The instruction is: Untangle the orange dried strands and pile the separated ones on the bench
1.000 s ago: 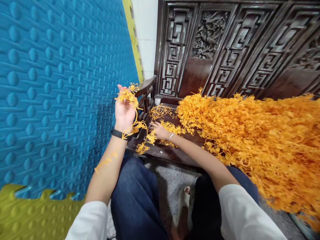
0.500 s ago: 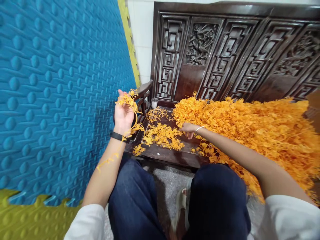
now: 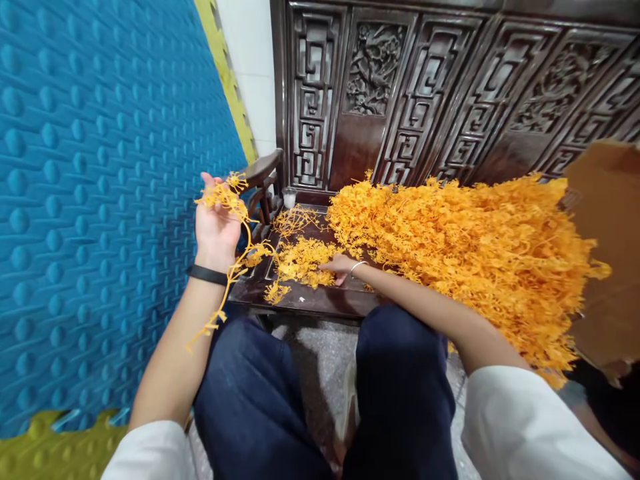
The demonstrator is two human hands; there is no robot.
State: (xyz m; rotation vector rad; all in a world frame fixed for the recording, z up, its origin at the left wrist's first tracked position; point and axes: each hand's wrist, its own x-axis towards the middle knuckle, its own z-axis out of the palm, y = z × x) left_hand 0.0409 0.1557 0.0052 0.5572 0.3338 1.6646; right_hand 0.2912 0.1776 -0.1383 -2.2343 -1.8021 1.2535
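Note:
In my left hand [image 3: 219,223], raised with the palm up, lies a yellow-orange plastic flower stem [image 3: 231,277]. The fingers are curled round its flowered top, and its thin branching stalk hangs down past the wrist. My right hand [image 3: 342,266] is low over the bench, fingers pressed together at the right edge of a small heap of loose yellow plastic flower heads [image 3: 303,259]. Whatever its fingertips pinch is hidden. Just behind the heap lie bare yellow stalks [image 3: 297,220]. A large pile of yellow plastic flower stems [image 3: 460,247] spreads to the right of my right hand.
The dark wooden bench [image 3: 320,303] has a carved backrest [image 3: 360,150] and an armrest [image 3: 263,168] at left. A small white cup [image 3: 289,197] stands in the back corner. Blue foam matting [image 3: 100,200] rises on the left. Brown cardboard [image 3: 607,247] stands at right.
My right hand has moved left from beside the big pile to the small heap of flower heads. The left hand still holds the flower stem. The view has shifted to the right.

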